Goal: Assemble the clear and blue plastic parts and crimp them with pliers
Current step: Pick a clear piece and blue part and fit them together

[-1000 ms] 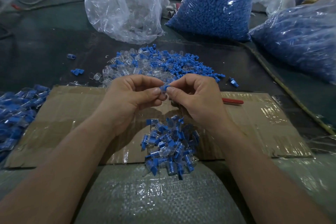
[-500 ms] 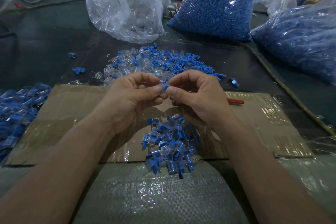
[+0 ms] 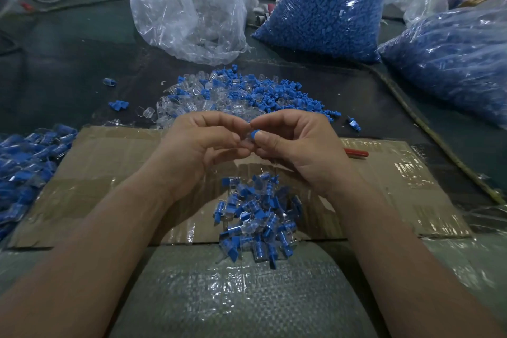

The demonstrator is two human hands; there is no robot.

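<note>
A small blue plastic part (image 3: 253, 134) is held above the far half of a cardboard sheet (image 3: 109, 186), between the fingertips of both hands. The right hand (image 3: 299, 145) has a narrow grip on it, pinching it between thumb and forefinger. The left hand (image 3: 203, 145) meets it from the other side, its grip just as narrow, thumb and curled fingers pinching a clear plastic part (image 3: 246, 141) that is mostly hidden by the fingers. The two parts touch; whether they are fully seated together cannot be told.

Below the hands, a heap of joined blue-and-clear pieces (image 3: 258, 217) lies on the near edge of the cardboard and spills onto a woven sack (image 3: 233, 296). Just beyond the right hand the tip of a red tool handle (image 3: 356, 153) shows on the cardboard.

Past the cardboard, a loose pile of separate clear and blue parts (image 3: 241, 96) lies on the dark worktop (image 3: 68, 63), with a few stray blue bits (image 3: 118, 105) to its left. Farther back stand a clear bag of clear parts (image 3: 189, 8) and a bag packed with blue parts (image 3: 326, 3); another blue-filled bag (image 3: 452, 63) lies at the right. At the left edge lies a heap of blue pieces under plastic film (image 3: 27, 167).
</note>
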